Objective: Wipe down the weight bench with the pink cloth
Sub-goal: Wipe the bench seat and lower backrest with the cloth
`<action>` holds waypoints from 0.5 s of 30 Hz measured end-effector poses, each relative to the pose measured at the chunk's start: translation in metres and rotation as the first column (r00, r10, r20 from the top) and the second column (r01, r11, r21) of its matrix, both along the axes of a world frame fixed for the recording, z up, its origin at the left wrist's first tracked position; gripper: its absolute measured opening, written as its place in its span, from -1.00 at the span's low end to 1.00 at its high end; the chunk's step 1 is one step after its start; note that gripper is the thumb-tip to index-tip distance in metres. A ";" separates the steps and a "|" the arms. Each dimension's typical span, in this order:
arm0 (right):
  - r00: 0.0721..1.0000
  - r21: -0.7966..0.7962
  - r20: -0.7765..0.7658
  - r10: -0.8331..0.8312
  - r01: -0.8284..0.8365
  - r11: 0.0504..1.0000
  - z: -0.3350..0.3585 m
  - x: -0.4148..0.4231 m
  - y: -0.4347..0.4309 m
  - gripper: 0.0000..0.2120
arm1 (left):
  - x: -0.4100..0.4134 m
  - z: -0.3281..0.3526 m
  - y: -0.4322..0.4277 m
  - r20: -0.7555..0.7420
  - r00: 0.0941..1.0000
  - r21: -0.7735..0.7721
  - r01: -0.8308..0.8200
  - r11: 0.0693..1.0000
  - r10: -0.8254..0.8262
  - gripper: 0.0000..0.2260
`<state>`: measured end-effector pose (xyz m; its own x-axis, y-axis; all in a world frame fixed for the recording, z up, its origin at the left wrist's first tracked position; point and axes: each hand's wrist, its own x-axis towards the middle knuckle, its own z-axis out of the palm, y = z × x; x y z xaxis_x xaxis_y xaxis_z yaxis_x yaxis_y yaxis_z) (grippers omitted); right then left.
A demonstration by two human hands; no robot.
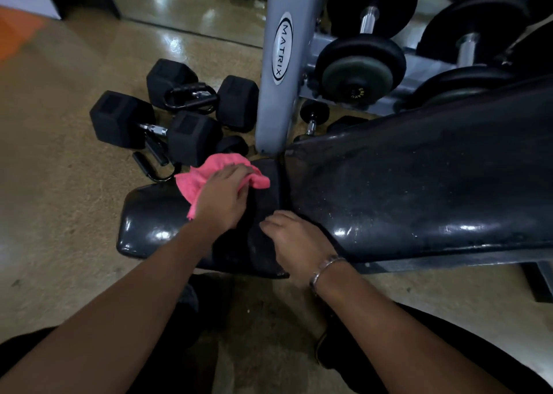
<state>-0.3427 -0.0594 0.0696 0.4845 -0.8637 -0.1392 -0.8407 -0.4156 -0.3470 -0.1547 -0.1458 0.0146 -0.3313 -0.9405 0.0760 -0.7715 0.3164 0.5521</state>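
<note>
The weight bench has a black seat pad (149,220) at the lower left and a long black back pad (419,184) rising to the right. A pink cloth (194,178) lies bunched on the far edge of the seat pad. My left hand (223,199) lies over the cloth with its fingers curled into it, pressing it on the pad. My right hand (294,241) rests with bent fingers on the near edge of the seat pad, beside the gap between the two pads. It holds nothing that I can see.
Black hex dumbbells (155,124) and cable handles (191,96) lie on the floor just beyond the seat pad. A grey rack post (284,64) marked MATRIX stands behind the bench, with round dumbbells (362,64) on the rack to the right.
</note>
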 end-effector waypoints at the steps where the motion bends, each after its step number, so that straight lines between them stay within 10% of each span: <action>1: 0.998 -0.059 -0.065 0.019 -0.023 0.998 0.005 -0.007 -0.002 -0.67 | -0.011 0.003 -0.002 0.011 1.000 0.005 -0.028 1.000 0.028 -0.67; 7: 0.904 -0.216 -0.415 -0.103 0.013 0.976 0.037 -0.051 -0.015 -0.69 | 0.008 -0.002 0.002 0.010 0.990 -0.032 0.141 0.990 -0.140 -0.64; 15: 0.895 -0.240 -0.427 -0.130 0.027 0.970 0.040 -0.064 -0.033 -0.65 | -0.024 -0.002 -0.008 -0.008 0.999 -0.052 0.033 0.998 -0.033 -0.62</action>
